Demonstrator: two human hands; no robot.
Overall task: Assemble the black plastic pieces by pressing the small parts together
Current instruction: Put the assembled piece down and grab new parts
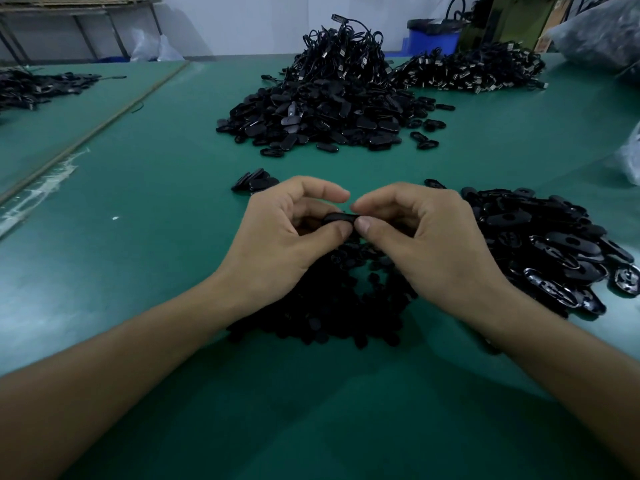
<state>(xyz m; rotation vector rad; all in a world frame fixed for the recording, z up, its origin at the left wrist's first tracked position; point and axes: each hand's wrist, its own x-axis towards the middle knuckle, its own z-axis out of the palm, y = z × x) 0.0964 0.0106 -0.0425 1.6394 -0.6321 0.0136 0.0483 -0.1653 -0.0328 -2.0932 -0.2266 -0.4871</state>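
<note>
Both hands meet over the middle of the green table (166, 237). My left hand (280, 237) and my right hand (426, 237) each pinch one end of a small black plastic piece (341, 217) between thumb and forefinger. Most of that piece is hidden by the fingertips. Under my hands lies a pile of small matte black parts (332, 306). To the right sits a heap of glossy black oval shells (547, 244). A few black pieces (254, 181) lie just beyond my left hand.
A large mound of black shells (318, 119) sits further back, with cabled connectors (343, 53) heaped on top. Another cable heap (467, 69) lies at the back right. A blue bin (434, 36) stands behind. Plastic bags (599, 32) sit at the right edge. Dark parts (38, 86) lie far left.
</note>
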